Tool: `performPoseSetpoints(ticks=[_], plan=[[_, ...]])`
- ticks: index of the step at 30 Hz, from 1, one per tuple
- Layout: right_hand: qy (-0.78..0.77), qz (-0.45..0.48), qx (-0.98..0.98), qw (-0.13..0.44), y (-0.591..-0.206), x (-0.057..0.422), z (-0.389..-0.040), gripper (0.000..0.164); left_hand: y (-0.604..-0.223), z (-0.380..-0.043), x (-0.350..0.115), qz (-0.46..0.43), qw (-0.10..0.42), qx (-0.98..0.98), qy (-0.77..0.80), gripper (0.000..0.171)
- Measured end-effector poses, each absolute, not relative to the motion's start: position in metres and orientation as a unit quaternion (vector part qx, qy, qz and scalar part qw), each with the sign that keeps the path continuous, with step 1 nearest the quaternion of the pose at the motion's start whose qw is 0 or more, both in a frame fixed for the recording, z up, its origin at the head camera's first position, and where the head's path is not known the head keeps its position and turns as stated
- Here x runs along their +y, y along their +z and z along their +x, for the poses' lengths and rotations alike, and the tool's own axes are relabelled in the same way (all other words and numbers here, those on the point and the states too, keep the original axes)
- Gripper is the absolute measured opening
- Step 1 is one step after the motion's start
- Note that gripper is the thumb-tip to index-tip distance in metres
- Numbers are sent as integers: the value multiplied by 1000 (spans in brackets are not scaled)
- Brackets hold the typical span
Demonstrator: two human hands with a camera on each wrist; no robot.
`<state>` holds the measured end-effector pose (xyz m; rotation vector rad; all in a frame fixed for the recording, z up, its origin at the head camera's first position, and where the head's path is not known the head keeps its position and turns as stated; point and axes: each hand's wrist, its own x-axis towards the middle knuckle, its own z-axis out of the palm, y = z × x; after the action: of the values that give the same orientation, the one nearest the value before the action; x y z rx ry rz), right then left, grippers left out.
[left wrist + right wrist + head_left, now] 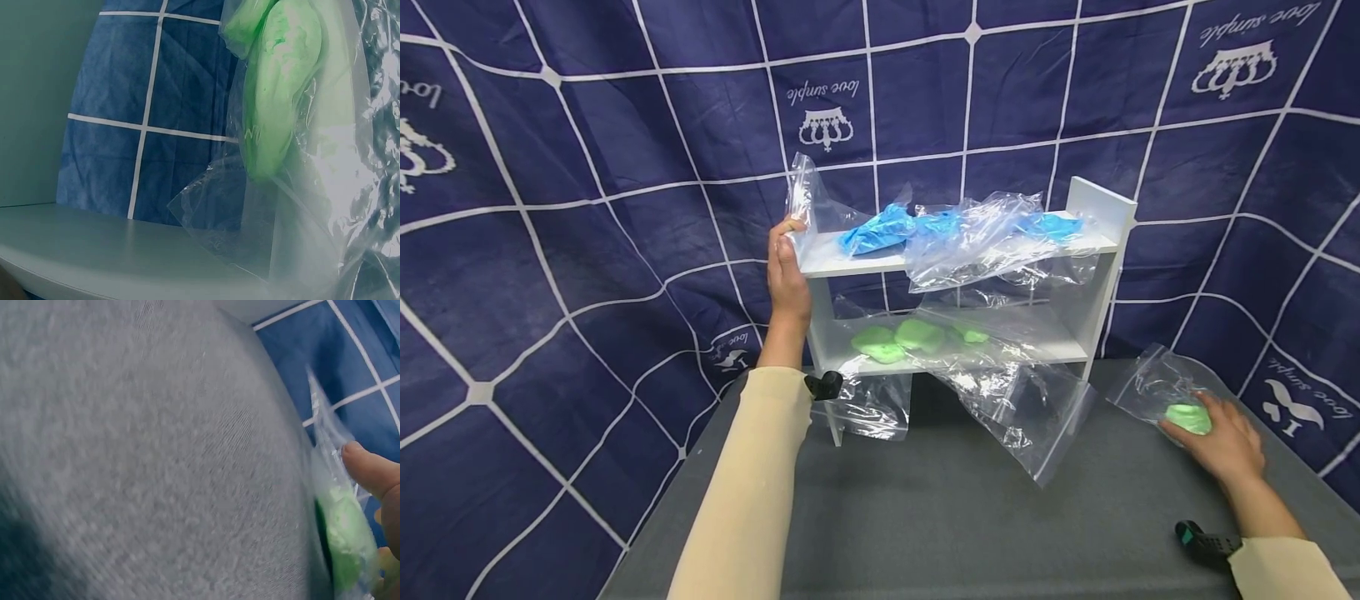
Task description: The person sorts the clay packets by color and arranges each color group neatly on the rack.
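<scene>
A small white shelf [1075,348] with two levels stands on the grey table. My left hand [788,279] grips the upper part of its left side panel. Blue lumps in clear zip bags [880,229] lie along the upper level. Green, clay-like lumps in clear bags [920,335] rest on the lower level, and the bags hang over its front edge. To the right of the shelf, my right hand [1228,437] holds a clear zip bag with a green lump [1187,419] in it, low at the table. The right wrist view shows the thumb against this bag [342,534].
The grey table [925,517] extends in front of the shelf and to both sides. A dark blue cloth [625,125] with white lines hangs behind and around it. One loose zip bag end [1037,425] hangs forward below the lower level.
</scene>
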<state>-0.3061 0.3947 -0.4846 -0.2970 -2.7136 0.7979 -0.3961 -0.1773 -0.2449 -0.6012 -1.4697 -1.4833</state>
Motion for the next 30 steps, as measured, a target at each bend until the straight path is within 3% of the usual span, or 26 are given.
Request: performPoseSetpoints(ticks=[9,19,30], plan=[[257,-125,-953,97,-485,400,-306,87,-245,-398,-177,-251,472,-593,-602,36],[261,-129,-952,93,-490,406,-305,89,-246,-400,-177,-246,469,-596,-604,34],[255,-130,-953,101,-491,407,-304,79,-244,-398,-176,-234,465,-603,-604,35]])
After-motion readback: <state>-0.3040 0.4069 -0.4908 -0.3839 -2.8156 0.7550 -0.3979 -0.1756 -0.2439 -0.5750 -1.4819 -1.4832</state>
